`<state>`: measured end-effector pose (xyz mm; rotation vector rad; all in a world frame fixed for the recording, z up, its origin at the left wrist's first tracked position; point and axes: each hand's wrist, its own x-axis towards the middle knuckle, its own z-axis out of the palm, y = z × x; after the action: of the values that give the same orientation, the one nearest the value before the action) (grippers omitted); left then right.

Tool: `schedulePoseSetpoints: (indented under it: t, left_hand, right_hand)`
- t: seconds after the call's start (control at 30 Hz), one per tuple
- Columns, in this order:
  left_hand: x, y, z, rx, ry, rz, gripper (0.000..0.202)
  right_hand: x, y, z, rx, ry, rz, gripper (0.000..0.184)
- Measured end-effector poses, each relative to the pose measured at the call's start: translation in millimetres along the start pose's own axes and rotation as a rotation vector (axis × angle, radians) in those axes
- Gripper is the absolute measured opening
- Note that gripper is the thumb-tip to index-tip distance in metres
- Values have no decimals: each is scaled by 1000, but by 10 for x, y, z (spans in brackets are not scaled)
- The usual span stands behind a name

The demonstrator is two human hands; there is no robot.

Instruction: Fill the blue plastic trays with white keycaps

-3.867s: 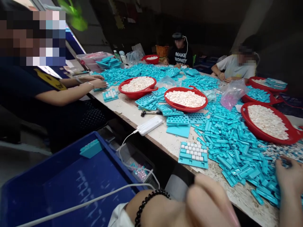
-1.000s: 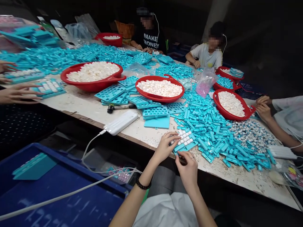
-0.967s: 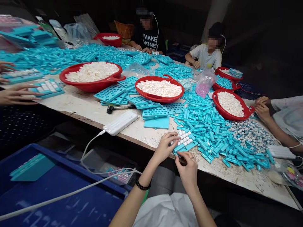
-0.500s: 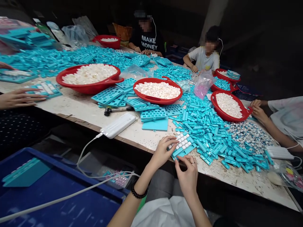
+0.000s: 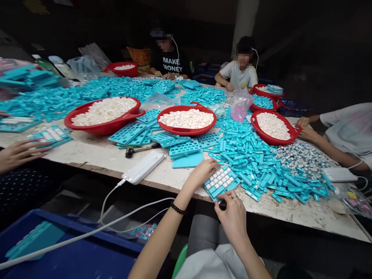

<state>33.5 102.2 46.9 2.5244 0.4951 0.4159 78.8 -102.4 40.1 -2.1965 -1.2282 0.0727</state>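
Note:
A blue board [image 5: 214, 190] with rows of white key-like blocks [image 5: 222, 177] rests at the table's front edge, turned at an angle. My left hand [image 5: 204, 171] is at its far left corner, the fingers bent over the edge and the fingertips partly hidden. At the near edge, my right hand [image 5: 233, 211] pinches the corner between thumb and fingers. Whether a small piece is also in that pinch is too small to tell. Just beyond the board on the right spreads a heap of loose blue bar-shaped pieces [image 5: 255, 170].
Red bowls of white pieces [image 5: 186, 131] stand behind stacked blue boards [image 5: 186, 148]. A hammer [image 5: 142, 149] and a white power bank [image 5: 143, 167] with a cable lie left. A blue crate [image 5: 95, 255] is below. Co-workers sit around; one's hand [image 5: 21, 155] is at left.
My left hand has moved from the board's left side to its far corner, uncovering more white blocks. My right hand stays at the near corner. The view has shifted slightly.

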Motion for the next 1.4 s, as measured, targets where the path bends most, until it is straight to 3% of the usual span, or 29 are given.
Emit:
schedulePoseSetpoints:
  t: [0.17,0.3,0.4,0.5,0.6,0.73,0.83,0.93,1.03,1.23,1.4]
  left_hand:
    - [87,-49,39,-15,-5,23,23]
    - [-24,-5,-25,-76,77,-27,23]
    - [-267,152,-85,-187,198,-74,28]
    - [-609,361,-82,-445,328,-161,26]
    - [-936,542,8,-708,380,-349,26]
    - [-1205,726,172,-1107,355,-565,34]
    - [-1273,838,249,-1236,277,-597,39]
    - [-1276,899,304,-1272,266,-613,40]
    - [-1256,915,365,-1274,277,-642,39]
    - [-1247,921,443,-1157,345,-676,35]
    - [-1293,871,535,-1047,278,-777,51]
  right_hand:
    - [-121,91,103,139,97,-17,18]
    - [-148,121,164,188,143,-41,21]
    - [-125,101,158,186,126,-19,18]
    - [-85,76,101,159,59,9,12]
    - [-71,82,16,179,25,-6,12]
    - [-101,164,-128,365,70,-199,31]
    - [-92,254,-240,530,-65,-397,30]
    - [-49,318,-302,608,-170,-473,28]
    - [-36,325,-287,591,-162,-437,24]
    - [-96,253,-100,517,43,-293,17]
    - [-61,220,60,488,181,-183,12]
